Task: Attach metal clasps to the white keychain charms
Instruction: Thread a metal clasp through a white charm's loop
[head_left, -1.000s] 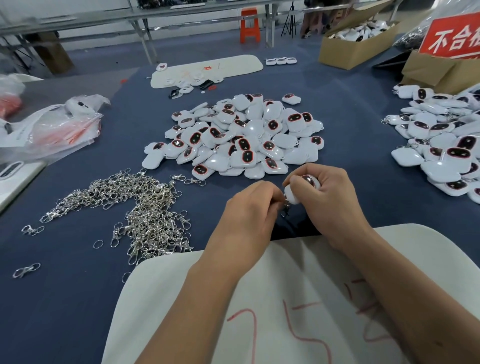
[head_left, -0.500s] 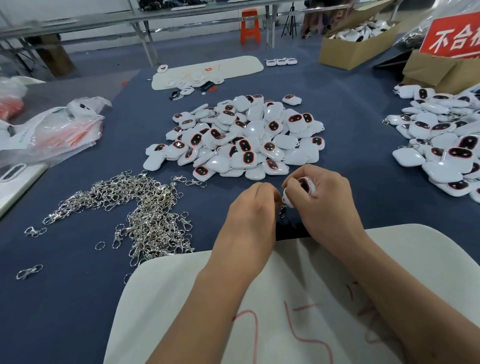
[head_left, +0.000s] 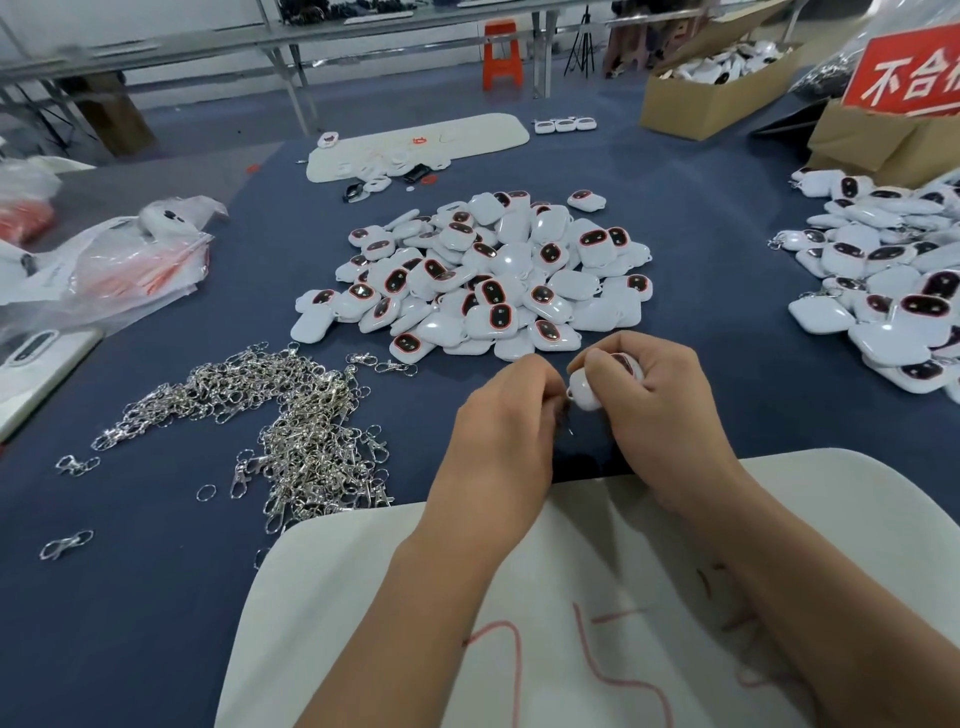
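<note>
My right hand (head_left: 660, 410) grips a white charm (head_left: 584, 389) with a dark red-rimmed window, just above the blue table. My left hand (head_left: 504, 431) is curled right beside it, pinching a small metal clasp (head_left: 567, 415) at the charm's corner; most of the clasp is hidden by my fingers. A heap of white charms (head_left: 478, 280) lies just beyond my hands. A tangle of silver clasps (head_left: 291, 415) lies to the left.
A second heap of charms (head_left: 883, 280) with clasps spreads at the right edge. A white board (head_left: 519, 623) with red marks lies under my forearms. Plastic bags (head_left: 119, 260) lie at the left, cardboard boxes (head_left: 711, 98) at the far right, another white board (head_left: 415, 145) far off.
Both hands have stayed together over the same spot, shifting only slightly. The right hand has turned the charm a little so its white end points toward the left hand.
</note>
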